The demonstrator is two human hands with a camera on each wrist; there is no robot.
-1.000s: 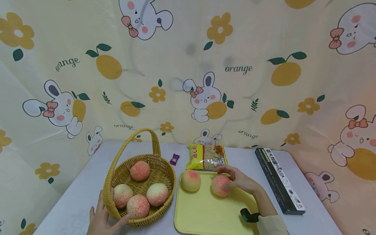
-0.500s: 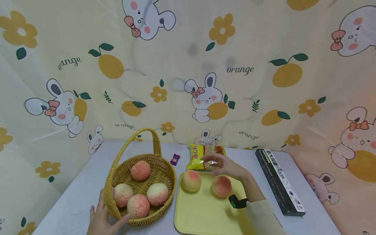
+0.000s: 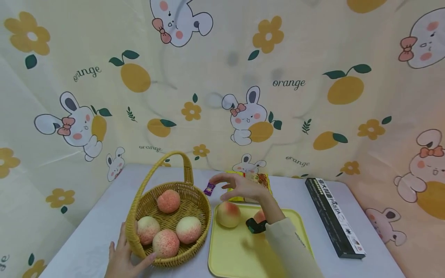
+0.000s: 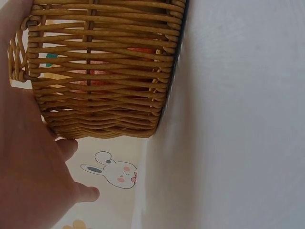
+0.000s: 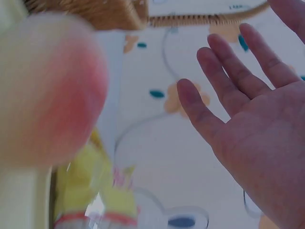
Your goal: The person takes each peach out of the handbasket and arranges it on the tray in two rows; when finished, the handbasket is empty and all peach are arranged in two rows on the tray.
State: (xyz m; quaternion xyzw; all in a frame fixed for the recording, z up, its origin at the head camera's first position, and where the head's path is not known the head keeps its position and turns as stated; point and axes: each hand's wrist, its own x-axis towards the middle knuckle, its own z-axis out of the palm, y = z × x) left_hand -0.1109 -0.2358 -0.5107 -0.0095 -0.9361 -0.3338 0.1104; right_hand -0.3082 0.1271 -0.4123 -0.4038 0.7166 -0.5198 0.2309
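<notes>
In the head view my left hand (image 3: 125,256) rests against the near left side of a yellow wicker basket (image 3: 201,239), thumb at the rim. The left wrist view shows fingers spread along the basket wall (image 4: 105,76). The basket holds several peaches, among them a red one (image 3: 168,201) at the back. My right hand (image 3: 243,187) is in the air over the yellow food packet (image 3: 264,181), fingers extended and holding nothing. Its fingertips are near a small purple candy (image 3: 209,189). On a yellow tray (image 3: 233,256) sit a peach (image 3: 228,214) and another (image 3: 259,216), mostly hidden by the right wrist.
A long black-and-white pasta box (image 3: 335,218) lies on the right of the white table (image 3: 83,241). Behind the table hangs a patterned cloth (image 3: 215,127) with rabbits and oranges. The tall basket handle (image 3: 147,179) arches above the basket.
My right hand has let go of the right peach on the tray, lifted off it and moved left over the packet toward the candy. The left hand stays at the basket.
</notes>
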